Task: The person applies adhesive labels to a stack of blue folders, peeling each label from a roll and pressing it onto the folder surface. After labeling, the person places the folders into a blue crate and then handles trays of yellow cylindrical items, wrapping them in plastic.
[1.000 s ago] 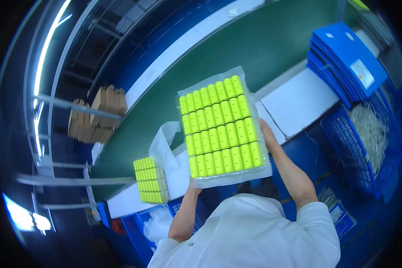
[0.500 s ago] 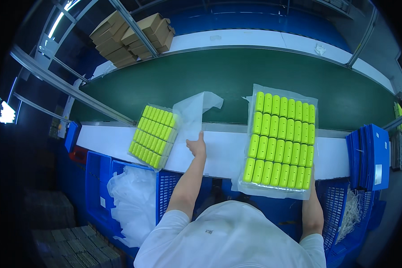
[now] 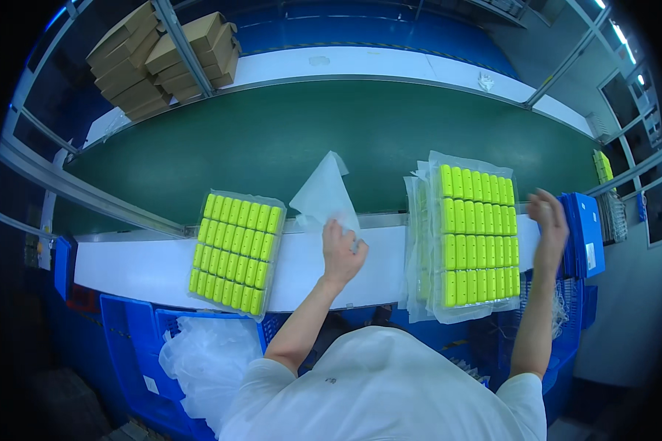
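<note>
In the middle, my left hand (image 3: 343, 253) pinches a thin translucent white sheet (image 3: 326, 192), whose loose end stands up over the green surface behind. To its left lies a clear tray of yellow-green blocks (image 3: 235, 250) in even rows, apart from the hand. On the right, a larger-looking tray of the same yellow-green blocks (image 3: 480, 237) rests on top of a stack, with white sheet edges sticking out at its left side. My right hand (image 3: 550, 223) is raised just right of that stack, fingers partly spread and a little blurred, with nothing in it.
A green conveyor belt (image 3: 272, 125) runs beyond the white table (image 3: 125, 268). Blue folded boxes (image 3: 585, 231) stand at the right end. A blue crate (image 3: 129, 331) and crumpled white sheets (image 3: 210, 360) sit below left. Cardboard boxes (image 3: 191, 59) are piled far left.
The right tray was set down on the stack, and my right hand let go and moved up beside it. My left hand still holds the sheet, which has folded differently. The whole view shifted.
</note>
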Demonstrator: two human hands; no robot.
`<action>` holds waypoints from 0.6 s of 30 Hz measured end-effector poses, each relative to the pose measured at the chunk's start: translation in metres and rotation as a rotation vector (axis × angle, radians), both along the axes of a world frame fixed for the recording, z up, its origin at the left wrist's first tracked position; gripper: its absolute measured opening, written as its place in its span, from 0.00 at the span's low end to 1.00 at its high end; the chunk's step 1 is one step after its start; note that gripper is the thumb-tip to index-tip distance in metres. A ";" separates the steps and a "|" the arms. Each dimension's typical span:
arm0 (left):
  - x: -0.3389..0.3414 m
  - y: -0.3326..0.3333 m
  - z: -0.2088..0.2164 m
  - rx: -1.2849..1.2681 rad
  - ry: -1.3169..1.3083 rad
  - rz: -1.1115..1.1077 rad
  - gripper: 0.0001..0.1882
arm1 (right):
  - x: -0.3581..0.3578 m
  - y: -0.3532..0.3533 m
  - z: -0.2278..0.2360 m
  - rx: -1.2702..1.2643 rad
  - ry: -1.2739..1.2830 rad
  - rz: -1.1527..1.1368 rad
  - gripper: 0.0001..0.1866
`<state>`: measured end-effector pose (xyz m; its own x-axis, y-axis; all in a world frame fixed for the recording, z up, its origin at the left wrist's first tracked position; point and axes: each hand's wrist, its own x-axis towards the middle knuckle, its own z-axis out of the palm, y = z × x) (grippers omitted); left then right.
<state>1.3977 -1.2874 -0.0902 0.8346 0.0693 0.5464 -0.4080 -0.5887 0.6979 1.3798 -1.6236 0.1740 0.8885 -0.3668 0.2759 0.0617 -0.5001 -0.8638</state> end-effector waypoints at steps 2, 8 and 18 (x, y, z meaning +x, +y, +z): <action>-0.011 -0.019 0.044 0.089 -0.087 -0.214 0.07 | 0.024 0.094 -0.018 -0.244 0.202 0.361 0.37; -0.044 -0.054 0.099 0.100 -0.250 -0.535 0.07 | 0.082 0.175 -0.086 -0.865 0.268 0.418 0.30; -0.061 -0.071 0.163 -0.568 0.842 -1.330 0.22 | 0.072 0.015 -0.079 0.699 0.262 0.088 0.06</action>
<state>1.3370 -1.3589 0.0723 0.4985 -0.8610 0.1011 0.1916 0.2232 0.9557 1.4520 -1.6082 0.0951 0.9272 -0.3035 -0.2196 -0.1750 0.1673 -0.9703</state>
